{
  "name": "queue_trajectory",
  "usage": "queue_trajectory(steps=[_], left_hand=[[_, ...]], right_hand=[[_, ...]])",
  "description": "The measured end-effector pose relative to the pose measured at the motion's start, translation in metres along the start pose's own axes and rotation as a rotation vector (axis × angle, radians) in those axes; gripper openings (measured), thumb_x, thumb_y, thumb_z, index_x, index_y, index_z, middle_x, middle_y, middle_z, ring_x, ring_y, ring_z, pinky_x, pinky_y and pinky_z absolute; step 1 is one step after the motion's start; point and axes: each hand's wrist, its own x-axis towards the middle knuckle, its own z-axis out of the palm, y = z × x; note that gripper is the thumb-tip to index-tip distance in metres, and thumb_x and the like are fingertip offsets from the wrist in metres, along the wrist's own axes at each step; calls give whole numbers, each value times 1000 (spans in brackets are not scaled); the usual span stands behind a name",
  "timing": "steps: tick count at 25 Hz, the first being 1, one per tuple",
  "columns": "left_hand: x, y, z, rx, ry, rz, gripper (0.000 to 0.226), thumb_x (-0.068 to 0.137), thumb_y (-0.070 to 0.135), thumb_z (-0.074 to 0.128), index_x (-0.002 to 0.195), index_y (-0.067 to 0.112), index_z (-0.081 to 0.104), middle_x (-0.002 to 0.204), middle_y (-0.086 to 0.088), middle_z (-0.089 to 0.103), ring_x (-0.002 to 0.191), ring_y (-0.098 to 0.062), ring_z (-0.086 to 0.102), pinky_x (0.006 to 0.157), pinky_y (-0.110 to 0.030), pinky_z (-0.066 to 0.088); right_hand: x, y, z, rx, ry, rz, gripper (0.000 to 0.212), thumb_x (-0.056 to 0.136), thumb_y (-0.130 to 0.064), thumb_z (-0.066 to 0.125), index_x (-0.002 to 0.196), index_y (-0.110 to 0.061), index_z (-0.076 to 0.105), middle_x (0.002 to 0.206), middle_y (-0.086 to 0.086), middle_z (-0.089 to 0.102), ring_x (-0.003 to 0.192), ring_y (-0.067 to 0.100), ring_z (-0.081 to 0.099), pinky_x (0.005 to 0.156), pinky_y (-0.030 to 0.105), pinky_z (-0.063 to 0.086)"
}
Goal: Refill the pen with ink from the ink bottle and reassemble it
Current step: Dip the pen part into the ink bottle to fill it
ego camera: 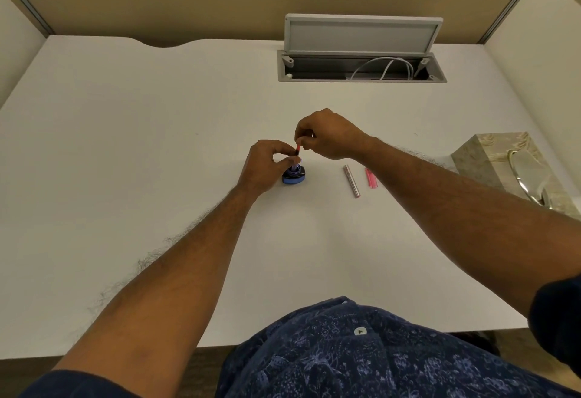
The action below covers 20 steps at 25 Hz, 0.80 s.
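Pink pen (298, 148), right hand (330, 137) pinching, seemingly over ink bottle (294, 176)

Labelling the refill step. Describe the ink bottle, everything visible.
The ink bottle is small and squat: dark body, blue base, upright on the white desk. Its mouth looks open, purplish inside. The pink pen section is held over the mouth, pinched at the top by the right hand and at its dark lower end by the left hand. Whether fingers touch the bottle is unclear.
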Motion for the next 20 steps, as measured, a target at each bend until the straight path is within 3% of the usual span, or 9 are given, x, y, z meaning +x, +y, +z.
queue_trajectory(steps=[3,5,9,16,20], left_hand=[[0,1,-2,-16,2,13,18,82,32,72,97,24,75,103,11,71,96,6,54,83,-8,33],[1,3,-2,-15,9,25,16,84,30,70,97,23,75,101,10,72,94,10,54,81,-3,33],[1,5,-2,-23,12,26,13,84,24,70,94,19,76,99,6,73,95,-1,56,83,-3,32],[1,7,-2,-31,12,23,13,83,22,71,94,17,77,98,4,74,91,0,56,79,0,32],[2,7,-4,-41,17,16,12,83,22,71,93,18,77,97,4,74,91,-2,60,81,-6,37]], right_hand=[[1,0,-1,-1,0,4,20,96,-15,56,109,-5,68,103,11,72,90,21,65,82,31,51],[2,0,0,-3,2,4,20,96,-15,56,108,-6,68,103,10,72,89,20,65,82,31,52],[3,2,4,-11,30,26,20,96,-21,57,106,-8,69,100,9,72,84,19,63,76,30,50],[5,3,7,-77,55,51,24,95,-32,57,103,-13,68,95,5,71,78,14,57,71,29,48],[5,3,4,-5,39,38,19,94,-23,61,108,-13,67,100,7,72,79,13,58,72,25,45]])
